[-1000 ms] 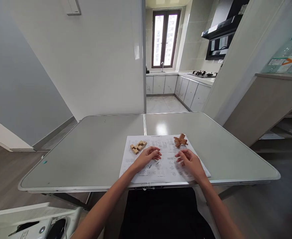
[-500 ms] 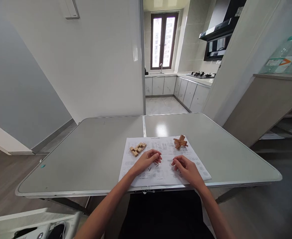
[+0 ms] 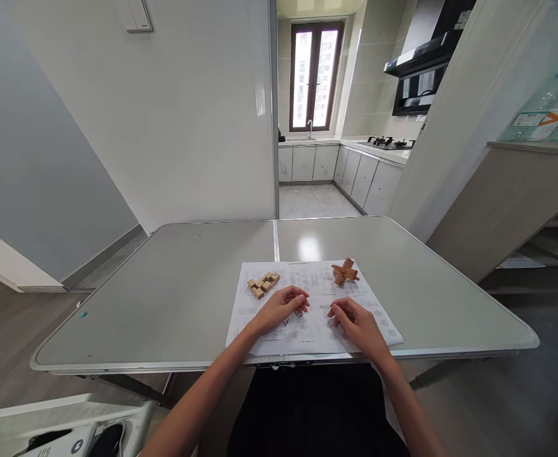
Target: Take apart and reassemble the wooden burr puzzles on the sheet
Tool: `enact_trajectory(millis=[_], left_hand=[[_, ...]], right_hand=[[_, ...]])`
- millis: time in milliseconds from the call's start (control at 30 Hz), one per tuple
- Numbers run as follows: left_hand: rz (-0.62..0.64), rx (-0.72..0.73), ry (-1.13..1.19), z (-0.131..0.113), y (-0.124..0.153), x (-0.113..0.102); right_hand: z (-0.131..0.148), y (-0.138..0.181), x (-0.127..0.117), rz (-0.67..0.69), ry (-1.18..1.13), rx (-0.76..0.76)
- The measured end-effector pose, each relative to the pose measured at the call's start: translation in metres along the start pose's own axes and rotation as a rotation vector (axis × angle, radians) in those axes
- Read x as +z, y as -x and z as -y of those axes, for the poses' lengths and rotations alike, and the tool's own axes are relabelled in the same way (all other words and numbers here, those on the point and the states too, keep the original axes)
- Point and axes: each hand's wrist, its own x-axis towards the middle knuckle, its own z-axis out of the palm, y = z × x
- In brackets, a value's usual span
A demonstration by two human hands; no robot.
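Observation:
My left hand (image 3: pixel 285 306) rests on a printed sheet of paper (image 3: pixel 314 343), its fingers loosely curved and apart, with nothing held. To its upper left on the sheet lies a cluster of pale wooden puzzle pieces (image 3: pixel 263 285). My right hand (image 3: pixel 353 318) lies on the sheet's right half, fingers relaxed and slightly bent, also holding nothing. Beyond it, near the sheet's top right corner, stands a reddish-brown wooden interlocking puzzle (image 3: pixel 345 273) with crossing arms. Neither hand touches the wooden pieces. Small diagrams cover the paper, partly hidden under my hands.
The sheet lies on a grey folding table (image 3: pixel 174 285) with a metal rim and a centre seam. A small green bit (image 3: pixel 83 315) is near its left edge. A white bin (image 3: pixel 69 406) stands at lower left. Plastic bottles (image 3: pixel 545 108) sit on a shelf at right.

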Motion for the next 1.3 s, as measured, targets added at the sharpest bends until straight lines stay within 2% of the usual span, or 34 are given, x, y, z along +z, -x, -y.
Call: enact_trajectory(millis=[900, 1167, 1300], left_hand=[[0.006, 0.03, -0.035, -0.003, 0.007, 0.001], [0.062, 0.068, -0.069, -0.012, 0.014, 0.003], [-0.034, 0.156, -0.217, -0.016, 0.018, 0.0]], right_hand=[[0.004, 0.002, 0.0, -0.01, -0.013, -0.019], [0.002, 0.001, 0.002, -0.008, -0.023, -0.02], [0.002, 0.001, 0.001, -0.013, -0.017, -0.033]])
